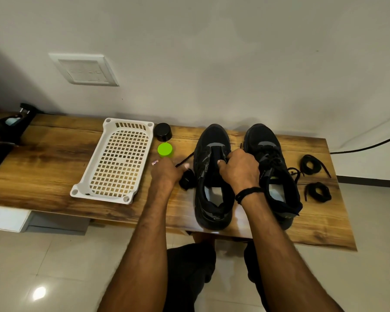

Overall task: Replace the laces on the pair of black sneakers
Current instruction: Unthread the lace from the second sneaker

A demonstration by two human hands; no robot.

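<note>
Two black sneakers stand side by side on the wooden table, toes toward the wall. The left sneaker has no lace in its eyelets; the right sneaker still carries a black lace. My right hand grips the tongue and upper of the left sneaker. My left hand pinches a black lace that runs up to the right, beside a small black bundle of lace next to the left sneaker. Two coiled black laces lie right of the right sneaker.
A white perforated plastic tray lies on the left part of the wooden table. A black round lid and a green round lid sit between tray and sneakers. A black clamp stand is at far left.
</note>
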